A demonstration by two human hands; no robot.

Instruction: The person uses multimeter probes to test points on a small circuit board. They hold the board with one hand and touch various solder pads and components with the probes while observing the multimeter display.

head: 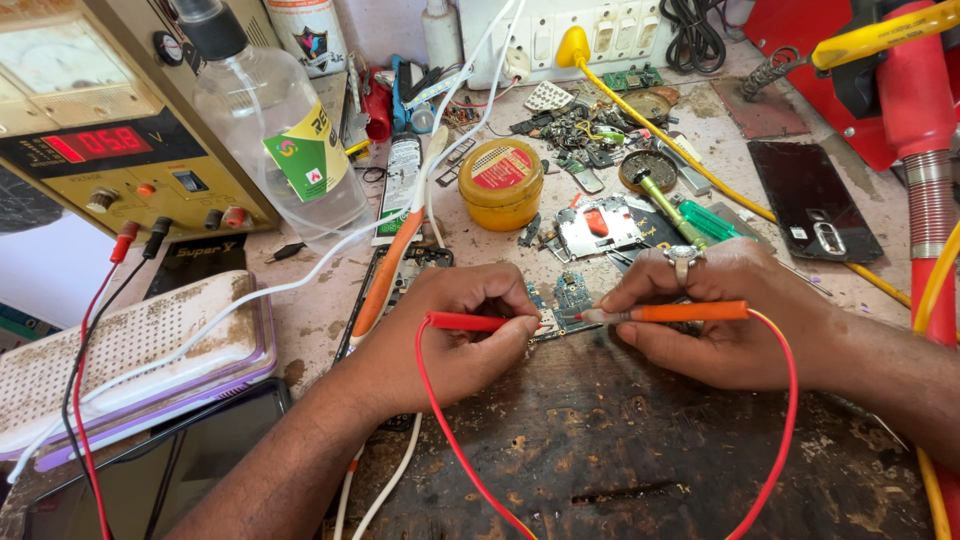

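My left hand (455,335) comes in low from the bottom left, wrist bent, fingers pinched shut around a red probe (468,321). My right hand (720,320) reaches in from the right, ring on one finger, fingers closed on an orange probe (680,312). Both tips meet on the small circuit board (565,300) lying on the bench (620,440) between my hands. Behind it stands a yellow tin (501,183) with its lid on, and a clear bottle (280,130), contents not discernible
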